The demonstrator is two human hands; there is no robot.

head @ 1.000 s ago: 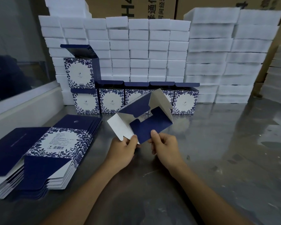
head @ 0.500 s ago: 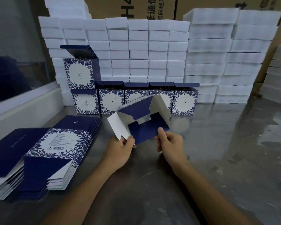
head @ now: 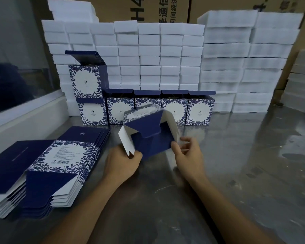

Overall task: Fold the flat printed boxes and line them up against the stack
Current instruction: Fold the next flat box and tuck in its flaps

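I see my left hand (head: 122,163) pinching the white side flap of a half-folded printed box (head: 149,136), held above the tabletop (head: 236,164) in front of the row of folded boxes (head: 174,110). My right hand (head: 188,155) sits at the box's lower right corner; its fingers (head: 187,143) are blurred, loosely curled, and I cannot tell whether they grip. Flat printed boxes (head: 48,166) lie stacked at left. The folded row stands against white foam blocks (head: 157,55).
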